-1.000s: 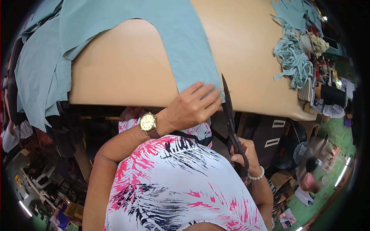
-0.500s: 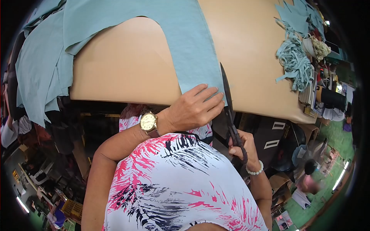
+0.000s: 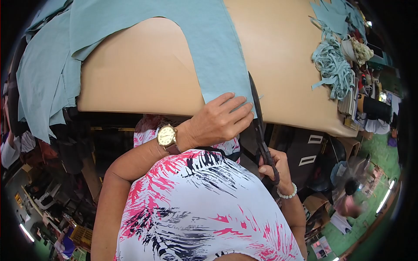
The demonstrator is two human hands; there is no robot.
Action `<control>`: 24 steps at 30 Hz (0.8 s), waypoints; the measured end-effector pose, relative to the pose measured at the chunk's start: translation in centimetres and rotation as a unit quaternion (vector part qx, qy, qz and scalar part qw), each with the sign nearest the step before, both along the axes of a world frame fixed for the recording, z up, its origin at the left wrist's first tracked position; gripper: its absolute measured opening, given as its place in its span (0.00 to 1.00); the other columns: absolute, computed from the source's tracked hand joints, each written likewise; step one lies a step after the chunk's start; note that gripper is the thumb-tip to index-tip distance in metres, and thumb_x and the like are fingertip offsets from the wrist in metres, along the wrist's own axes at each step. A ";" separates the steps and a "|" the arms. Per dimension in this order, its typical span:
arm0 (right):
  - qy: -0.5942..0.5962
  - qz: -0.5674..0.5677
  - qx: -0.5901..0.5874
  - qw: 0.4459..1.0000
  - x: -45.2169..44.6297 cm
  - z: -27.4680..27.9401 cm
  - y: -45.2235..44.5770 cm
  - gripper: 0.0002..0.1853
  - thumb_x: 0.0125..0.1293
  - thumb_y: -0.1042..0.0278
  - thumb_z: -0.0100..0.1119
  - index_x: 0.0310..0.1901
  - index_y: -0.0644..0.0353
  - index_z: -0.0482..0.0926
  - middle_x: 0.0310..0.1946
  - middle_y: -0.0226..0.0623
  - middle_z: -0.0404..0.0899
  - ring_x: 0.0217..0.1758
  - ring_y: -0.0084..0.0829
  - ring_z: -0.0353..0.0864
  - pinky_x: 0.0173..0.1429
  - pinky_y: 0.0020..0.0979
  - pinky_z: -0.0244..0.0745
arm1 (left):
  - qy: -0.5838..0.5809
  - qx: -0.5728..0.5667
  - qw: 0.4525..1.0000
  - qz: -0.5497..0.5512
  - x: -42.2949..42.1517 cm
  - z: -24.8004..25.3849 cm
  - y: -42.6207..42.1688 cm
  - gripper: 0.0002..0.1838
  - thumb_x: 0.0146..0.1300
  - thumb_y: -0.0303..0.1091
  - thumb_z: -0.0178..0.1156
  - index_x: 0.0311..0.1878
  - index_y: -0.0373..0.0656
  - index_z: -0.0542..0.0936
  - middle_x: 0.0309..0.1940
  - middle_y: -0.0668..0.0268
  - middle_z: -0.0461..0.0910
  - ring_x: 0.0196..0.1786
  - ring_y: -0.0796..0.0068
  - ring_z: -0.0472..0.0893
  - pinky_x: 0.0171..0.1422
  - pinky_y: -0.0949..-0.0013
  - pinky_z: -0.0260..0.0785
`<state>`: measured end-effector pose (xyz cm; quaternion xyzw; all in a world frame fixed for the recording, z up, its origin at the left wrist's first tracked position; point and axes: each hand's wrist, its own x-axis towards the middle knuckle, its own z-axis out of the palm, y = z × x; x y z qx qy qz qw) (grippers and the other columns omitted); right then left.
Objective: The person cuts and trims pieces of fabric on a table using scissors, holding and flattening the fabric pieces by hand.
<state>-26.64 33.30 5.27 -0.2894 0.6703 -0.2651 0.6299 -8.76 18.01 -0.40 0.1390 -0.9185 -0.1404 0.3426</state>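
My left hand (image 3: 224,117) lies over the lower end of a pale blue-green cloth piece (image 3: 213,52) at the table's front edge, its fingers stretched out and slightly apart; the thumb is hidden. A watch is on that wrist. My right hand (image 3: 278,169) is closed around the handles of dark scissors (image 3: 257,113), below the table edge. Their long blades point away from me along the cloth's right edge and look closed or nearly so. A tiny scrap (image 3: 261,96) shows just right of the blades.
The tan padded table (image 3: 287,78) spans the front. More cloth pieces (image 3: 45,74) hang over its left side. At the right lie a heap of cut strips (image 3: 333,65), cloth offcuts (image 3: 333,19) and a stack of papers (image 3: 348,106). A blurred person (image 3: 348,202) is at lower right.
The cloth has shifted slightly left at its upper part. A tiny scrap now shows beside the blades. Both hands and the scissors stay almost in place.
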 end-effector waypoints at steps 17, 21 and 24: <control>-0.045 -0.013 0.005 0.999 0.1 0.3 -0.2 0.19 0.44 0.59 0.72 0.23 0.62 0.71 0.15 0.23 0.67 0.19 0.13 0.65 0.22 0.17 0.58 | 0.020 0.007 1.000 -0.011 -0.1 -0.3 0.0 0.10 0.47 0.29 0.56 0.33 0.36 0.77 0.37 0.60 0.76 0.44 0.65 0.76 0.48 0.65 0.69; -0.026 -0.006 -0.003 1.000 0.2 0.3 -1.5 0.19 0.44 0.59 0.72 0.23 0.62 0.71 0.15 0.23 0.67 0.19 0.13 0.64 0.22 0.16 0.57 | 0.007 0.009 1.000 -0.015 0.2 -0.1 0.3 0.11 0.45 0.29 0.58 0.35 0.39 0.78 0.40 0.60 0.78 0.45 0.66 0.77 0.47 0.64 0.71; -0.015 0.005 -0.015 1.000 0.1 0.0 -2.1 0.19 0.44 0.59 0.72 0.23 0.62 0.70 0.14 0.23 0.67 0.18 0.13 0.64 0.22 0.17 0.57 | 0.009 0.025 0.999 -0.024 0.4 0.2 0.4 0.11 0.45 0.29 0.58 0.35 0.38 0.78 0.40 0.60 0.78 0.46 0.65 0.77 0.48 0.64 0.71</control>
